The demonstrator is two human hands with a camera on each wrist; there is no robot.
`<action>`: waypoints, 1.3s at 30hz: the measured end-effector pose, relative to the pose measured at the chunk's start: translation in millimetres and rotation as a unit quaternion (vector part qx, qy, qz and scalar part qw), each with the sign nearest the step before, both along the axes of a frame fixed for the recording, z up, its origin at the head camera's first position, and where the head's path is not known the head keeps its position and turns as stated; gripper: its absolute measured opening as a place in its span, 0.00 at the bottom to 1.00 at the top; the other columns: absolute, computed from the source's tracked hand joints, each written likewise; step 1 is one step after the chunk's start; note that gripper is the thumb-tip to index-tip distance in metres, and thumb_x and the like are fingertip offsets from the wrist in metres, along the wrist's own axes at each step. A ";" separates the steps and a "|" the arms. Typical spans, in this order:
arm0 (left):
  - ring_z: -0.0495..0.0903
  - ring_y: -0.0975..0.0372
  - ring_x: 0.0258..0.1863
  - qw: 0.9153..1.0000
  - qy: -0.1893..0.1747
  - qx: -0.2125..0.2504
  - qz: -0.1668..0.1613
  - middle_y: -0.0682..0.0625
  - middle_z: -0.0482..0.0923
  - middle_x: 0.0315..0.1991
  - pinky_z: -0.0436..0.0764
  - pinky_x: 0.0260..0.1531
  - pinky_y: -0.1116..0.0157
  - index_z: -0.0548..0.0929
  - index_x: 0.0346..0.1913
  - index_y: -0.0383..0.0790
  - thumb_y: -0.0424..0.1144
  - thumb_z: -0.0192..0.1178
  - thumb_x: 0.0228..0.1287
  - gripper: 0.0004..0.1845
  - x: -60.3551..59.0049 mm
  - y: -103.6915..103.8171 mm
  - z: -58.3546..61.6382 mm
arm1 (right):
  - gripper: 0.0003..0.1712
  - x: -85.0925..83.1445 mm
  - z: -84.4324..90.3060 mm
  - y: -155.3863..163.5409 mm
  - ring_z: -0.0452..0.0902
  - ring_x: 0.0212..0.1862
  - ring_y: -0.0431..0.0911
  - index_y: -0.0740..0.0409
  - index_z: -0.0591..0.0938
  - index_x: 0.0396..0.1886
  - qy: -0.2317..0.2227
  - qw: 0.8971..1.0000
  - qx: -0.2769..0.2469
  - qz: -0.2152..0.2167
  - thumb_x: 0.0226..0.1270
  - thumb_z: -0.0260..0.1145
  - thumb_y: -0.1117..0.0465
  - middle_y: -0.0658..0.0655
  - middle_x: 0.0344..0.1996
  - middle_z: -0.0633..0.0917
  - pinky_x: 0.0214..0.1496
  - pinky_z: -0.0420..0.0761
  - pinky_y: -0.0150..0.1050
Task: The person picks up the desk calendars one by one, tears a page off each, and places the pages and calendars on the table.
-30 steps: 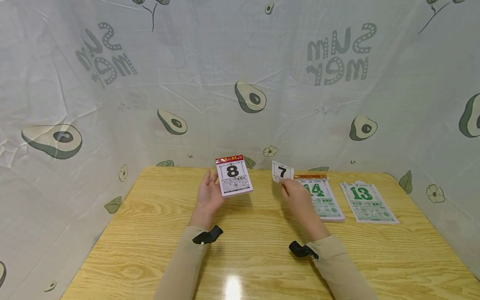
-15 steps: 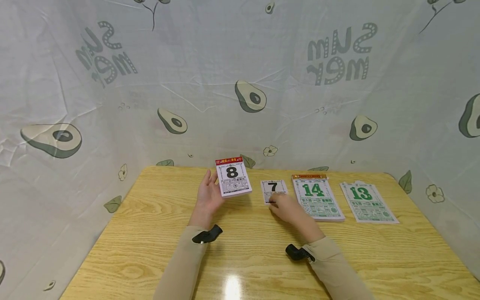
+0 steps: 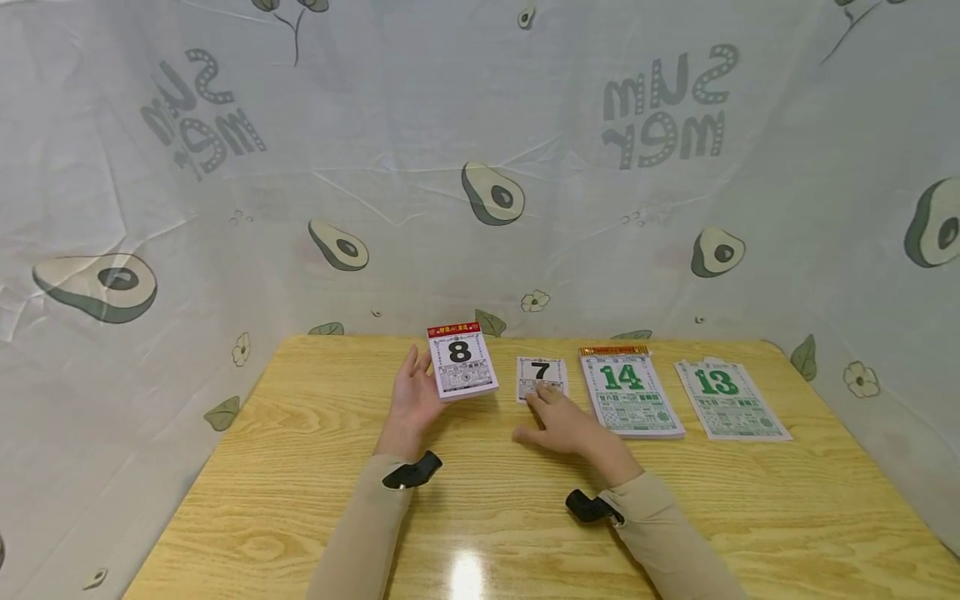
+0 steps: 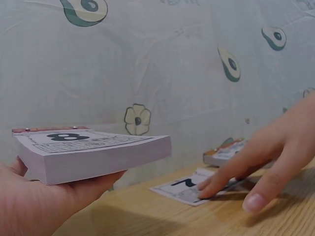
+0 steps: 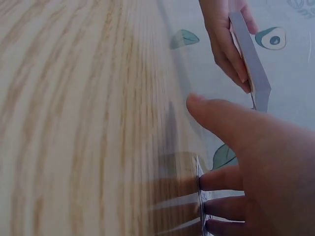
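A small tear-off calendar [image 3: 462,362] with a red header and a black 8 lies tilted on my left hand [image 3: 417,398], raised above the table. In the left wrist view, the thick pad [image 4: 103,162] rests across the palm and fingers; the right wrist view shows those fingers stretched along its underside. On the table lies a loose calendar page [image 3: 540,371] printed with a black 7. My right hand [image 3: 562,421] has its fingertips on that page's lower part, fingers extended and thumb spread to the side.
Right of the page lies a larger tear-off calendar [image 3: 632,396] with a green 14 and an orange header. Beyond it is a loose page [image 3: 731,400] with a green 13. A printed cloth [image 3: 420,250] hangs behind the wooden table [image 3: 480,483].
The right hand has lowered the 7 page from the air onto the table, let go of it, and now touches it with extended fingers. The left hand and its calendar stay nearly still.
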State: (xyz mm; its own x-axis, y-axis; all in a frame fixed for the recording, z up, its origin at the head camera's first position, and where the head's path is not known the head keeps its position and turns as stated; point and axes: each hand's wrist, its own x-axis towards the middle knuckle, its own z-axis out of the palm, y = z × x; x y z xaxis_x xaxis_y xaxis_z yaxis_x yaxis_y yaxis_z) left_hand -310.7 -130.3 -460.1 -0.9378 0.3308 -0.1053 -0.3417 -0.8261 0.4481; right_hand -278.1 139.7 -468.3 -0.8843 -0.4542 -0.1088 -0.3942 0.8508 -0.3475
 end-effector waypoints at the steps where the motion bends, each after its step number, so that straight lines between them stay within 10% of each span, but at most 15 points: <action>1: 0.44 0.50 0.78 1.000 0.001 -0.001 -0.002 0.46 0.42 0.79 0.46 0.75 0.46 0.43 0.77 0.53 0.60 0.36 0.76 0.34 -0.2 -0.5 -1.2 | 0.50 0.4 0.1 -0.2 0.50 0.76 0.66 0.65 0.63 0.72 -0.003 1.000 0.001 0.002 0.65 0.58 0.33 0.71 0.74 0.56 0.75 0.57 0.58; 39: 0.39 0.44 0.78 0.993 0.034 -0.064 -0.091 0.41 0.36 0.79 0.43 0.73 0.39 0.36 0.78 0.48 0.59 0.42 0.74 0.41 -0.9 2.9 -20.8 | 0.49 8.1 1.9 7.3 0.48 0.76 0.65 0.62 0.61 0.74 -0.017 0.999 -0.026 0.017 0.64 0.62 0.35 0.68 0.76 0.54 0.75 0.54 0.61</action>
State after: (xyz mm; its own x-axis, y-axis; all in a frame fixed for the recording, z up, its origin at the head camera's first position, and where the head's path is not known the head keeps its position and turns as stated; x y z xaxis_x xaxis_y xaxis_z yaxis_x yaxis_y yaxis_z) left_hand -311.6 -127.4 -480.9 -0.8705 0.4829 -0.0953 -0.4448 -0.6889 0.5723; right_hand -270.0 147.1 -466.4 -0.8643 -0.4899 -0.1139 -0.4102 0.8177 -0.4039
